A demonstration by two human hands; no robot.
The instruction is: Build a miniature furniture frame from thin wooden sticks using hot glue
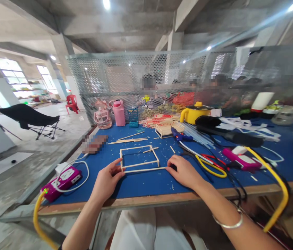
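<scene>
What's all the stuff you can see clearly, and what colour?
Wooden frame: one, pale, table front
Front stick: one, pale, before frame
Bottles: two, pink, table's back left
Pot: one, yellow, table back
Glue gun: one, blue, near pot
Power strips: two, magenta, left and right
Table: one, blue top, centre
Mesh screen: one, grey, behind table
Folding chair: one, black, left floor
Plastic chair: one, red, farther back
Bracelet: one, silver, lower right
Left grip: one, frame's near-left corner
Right grip: one, front stick's right end

1 head view; close over the table (146, 185), facing forward-down.
</scene>
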